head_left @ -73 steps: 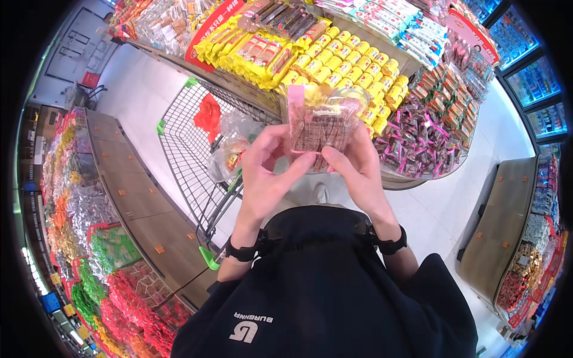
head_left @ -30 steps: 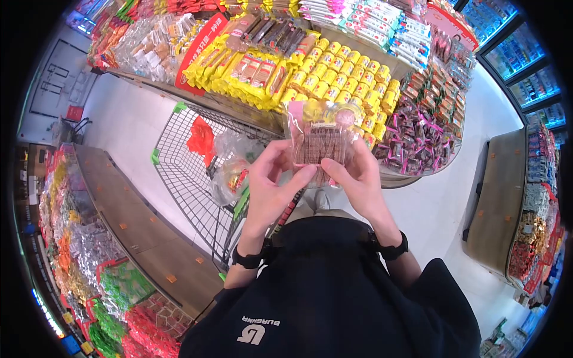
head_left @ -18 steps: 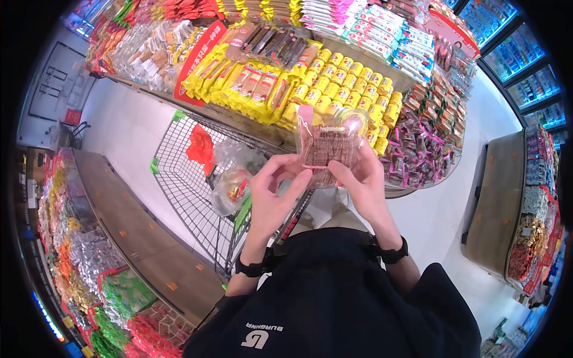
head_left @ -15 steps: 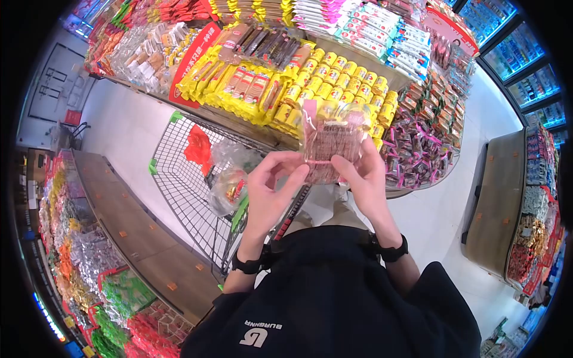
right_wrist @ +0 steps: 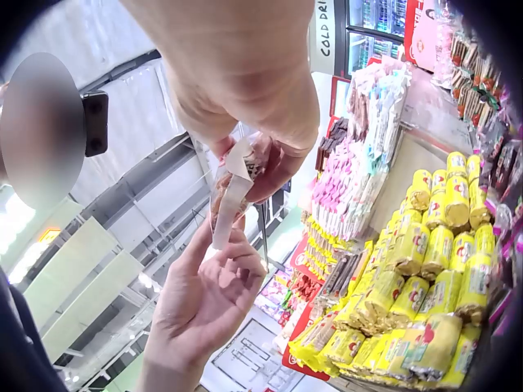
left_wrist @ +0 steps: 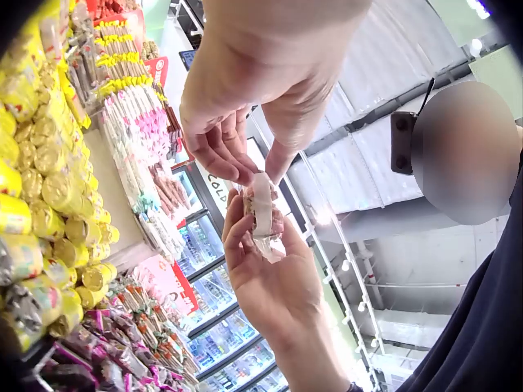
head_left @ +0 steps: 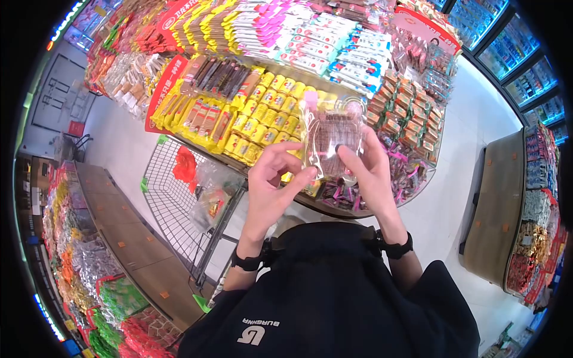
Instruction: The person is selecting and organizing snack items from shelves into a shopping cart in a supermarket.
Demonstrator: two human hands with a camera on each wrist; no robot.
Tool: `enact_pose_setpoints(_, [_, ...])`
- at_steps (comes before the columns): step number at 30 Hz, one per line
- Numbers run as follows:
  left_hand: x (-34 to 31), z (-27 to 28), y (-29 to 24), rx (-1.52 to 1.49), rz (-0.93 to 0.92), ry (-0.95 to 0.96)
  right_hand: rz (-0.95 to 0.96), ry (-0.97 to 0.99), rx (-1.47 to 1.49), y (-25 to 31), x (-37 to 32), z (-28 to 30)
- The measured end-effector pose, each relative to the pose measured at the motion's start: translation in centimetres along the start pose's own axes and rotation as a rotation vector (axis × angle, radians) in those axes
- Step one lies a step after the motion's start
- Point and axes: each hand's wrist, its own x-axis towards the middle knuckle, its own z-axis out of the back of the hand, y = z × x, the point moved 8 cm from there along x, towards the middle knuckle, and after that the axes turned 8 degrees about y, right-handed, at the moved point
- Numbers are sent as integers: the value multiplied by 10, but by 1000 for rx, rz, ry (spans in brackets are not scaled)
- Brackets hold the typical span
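Both hands hold up a clear plastic snack pack filled with brown strips, with a pink label at its upper left corner. My left hand pinches the pack's lower left edge between thumb and fingertips. On the other side, my right hand grips the right edge, its thumb lying across the front and its fingers behind. Seen edge-on in the left wrist view, the pack shows a white back seam, with both hands' fingertips around it. The right wrist view shows the same pale strip on the pack.
Ahead stands a snack display with yellow wrapped rolls and purple-pink packets. To the left is a wire shopping cart holding a red bag and a clear bag. Candy shelves flank the far left.
The head view has shifted, so the display and cart now lie further left and the display fills more of it. My right thumb has moved up the pack's front, away from the left thumb.
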Motion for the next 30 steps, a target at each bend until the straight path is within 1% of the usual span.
enact_pose_setpoints(1, [1,-5,3,-15,-9,-12,-23,0,23,-6,1,11])
enact_pose_setpoints(4, [8,-20,4,-131,78,-76,-69,10,51,-6,5,25])
enact_pose_setpoints(5, [10,-24,2,-93,22,-68,-78,1,55,-6,6,29])
enact_pose_setpoints(7, [13,-29,3,-76,-6,-58,-94,-45,113,-1,7,29])
enact_pose_setpoints(8, [14,-31,4,-66,-17,-52,-94,-11,113,-2,8,31])
enact_pose_setpoints(11, [15,-26,15,-106,55,-97,-100,82,127,-4,10,35])
enact_pose_setpoints(13, [16,-25,14,-103,47,-128,-119,132,157,0,10,35])
enact_pose_setpoints(17, [24,-34,13,-103,19,-154,-139,100,125,-5,8,48])
enact_pose_setpoints(19, [25,-38,12,-143,60,-149,-159,92,132,-3,8,50])
enact_pose_setpoints(22, [26,-42,17,-144,85,-140,-159,137,175,4,6,51])
enact_pose_setpoints(25, [27,-45,19,-125,84,-138,-125,110,156,9,6,52])
enact_pose_setpoints(30, [27,-49,16,-114,96,-143,-116,142,142,18,5,51])
